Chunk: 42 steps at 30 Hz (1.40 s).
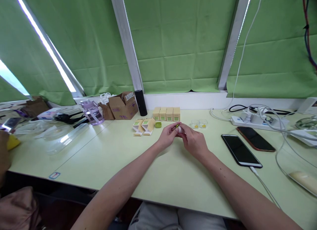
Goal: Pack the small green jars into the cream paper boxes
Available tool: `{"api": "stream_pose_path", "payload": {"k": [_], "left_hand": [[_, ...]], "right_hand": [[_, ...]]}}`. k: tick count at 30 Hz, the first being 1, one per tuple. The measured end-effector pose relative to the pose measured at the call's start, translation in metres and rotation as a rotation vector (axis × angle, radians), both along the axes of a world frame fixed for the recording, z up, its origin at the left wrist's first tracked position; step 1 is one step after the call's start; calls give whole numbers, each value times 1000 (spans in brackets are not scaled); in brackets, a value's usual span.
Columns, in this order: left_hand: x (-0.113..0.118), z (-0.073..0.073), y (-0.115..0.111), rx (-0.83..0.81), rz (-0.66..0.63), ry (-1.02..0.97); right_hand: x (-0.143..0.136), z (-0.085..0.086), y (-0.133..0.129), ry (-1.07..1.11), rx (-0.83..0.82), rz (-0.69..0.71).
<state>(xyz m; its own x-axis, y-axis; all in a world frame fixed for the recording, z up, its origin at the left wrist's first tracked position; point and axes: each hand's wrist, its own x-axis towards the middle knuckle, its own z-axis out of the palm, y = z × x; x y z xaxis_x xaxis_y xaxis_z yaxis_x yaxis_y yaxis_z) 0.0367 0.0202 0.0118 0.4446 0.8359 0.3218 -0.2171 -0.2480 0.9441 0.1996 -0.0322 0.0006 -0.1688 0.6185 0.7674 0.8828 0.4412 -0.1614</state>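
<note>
My left hand (166, 136) and my right hand (195, 141) meet over the middle of the table, fingers closed together on a small white item with a green part (178, 128). Fingers hide most of it, so its exact kind does not show. Just left of my hands sits a small green square container (158, 124). Beside that stand two opened small cardboard boxes (148, 126) with green labels. Behind them is a row of several closed small boxes (169, 114). Right of my hands lie clear round plastic pieces (198, 124) with yellow spots in them.
On the right lie a black-screened phone with a cable (241, 150), another phone (256, 139) and a power strip (257, 122) with loose cables. At the back left stand a brown carton (123, 107), a black cylinder (140, 102) and a purple bottle (92, 112). Another person's arm shows far left.
</note>
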Motion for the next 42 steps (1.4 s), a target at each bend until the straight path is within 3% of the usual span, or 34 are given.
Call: {"api": "stream_pose_path", "payload": {"k": [7, 17, 20, 26, 42], "left_hand": [[11, -6, 2, 13, 111, -65], [16, -4, -2, 30, 183, -93], [14, -2, -3, 22, 158, -94], [8, -5, -5, -7, -10, -105], [12, -15, 2, 67, 24, -81]], "right_hand": [[0, 5, 0, -3, 6, 5], [-1, 8, 1, -49, 60, 9], [0, 9, 1, -56, 86, 10], [5, 5, 2, -69, 138, -4], [3, -4, 3, -95, 96, -66]]}}
